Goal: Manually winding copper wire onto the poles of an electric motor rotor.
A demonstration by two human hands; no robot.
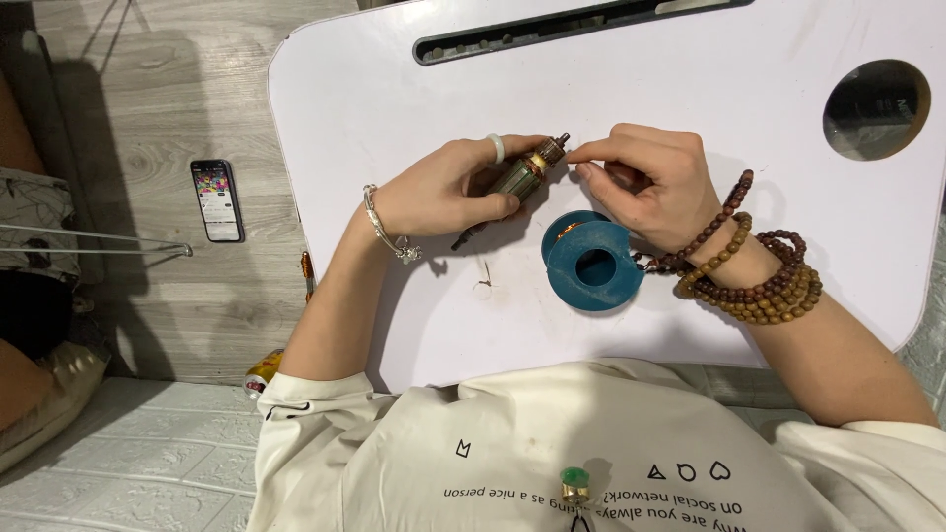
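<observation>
My left hand [453, 187] grips a small motor armature [520, 179], a dark cylinder on a thin metal shaft with a copper end, held tilted above the white lap table [690, 89]. A pale ring sits on one finger and a silver bracelet on the wrist. My right hand [645, 182] pinches something very thin at the armature's upper tip, probably a fine wire, too small to see. Bead bracelets wrap the right wrist. A teal spool [589, 258] with copper wire lies flat on the table just below both hands.
The table has a long slot [552, 34] along its far edge and a round cup hole [875, 108] at the right. A scrap of wire [483, 284] lies near the spool. A phone [217, 200] rests on the wooden floor to the left.
</observation>
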